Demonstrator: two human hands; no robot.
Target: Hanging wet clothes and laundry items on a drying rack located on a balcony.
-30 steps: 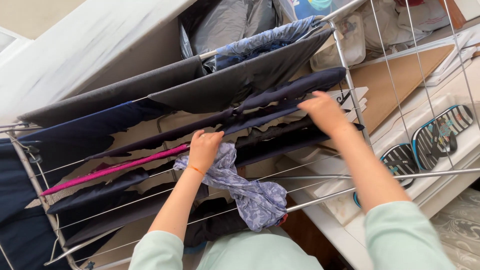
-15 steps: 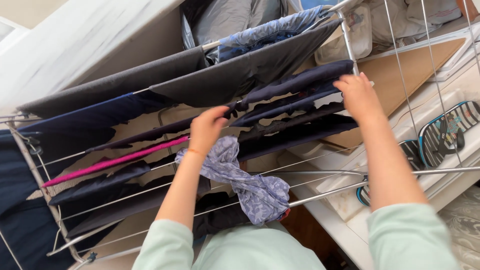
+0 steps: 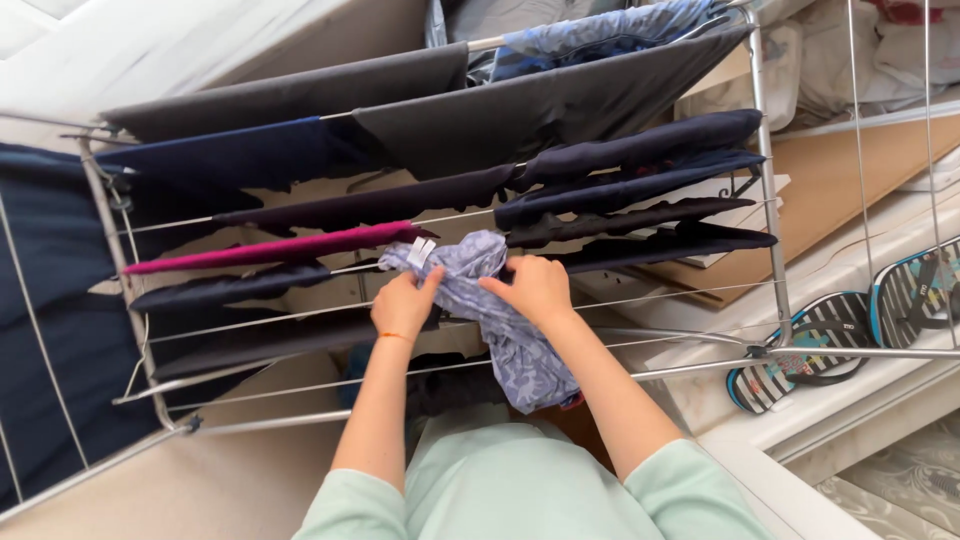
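Observation:
A crumpled pale blue patterned garment [image 3: 505, 330] with a small white label lies bunched over the wires of a metal drying rack [image 3: 766, 190]. My left hand [image 3: 403, 303] grips its left part near the label. My right hand [image 3: 536, 290] grips the cloth just to the right. Both hands sit close together at the rack's middle. Dark navy and grey clothes [image 3: 560, 110] hang folded over the far wires. A magenta garment [image 3: 285, 247] hangs over a wire to the left of my hands.
Striped flip-flops [image 3: 800, 350] lie on a white ledge at the right, beyond the rack's side rail. A brown board [image 3: 850, 180] leans behind the rack. A dark blue cloth [image 3: 45, 330] hangs on the left wing. A white wall runs at the top left.
My right hand has come back from the dark clothes at the far right and taken hold of the pale blue garment beside my left hand. The view has shifted down and left.

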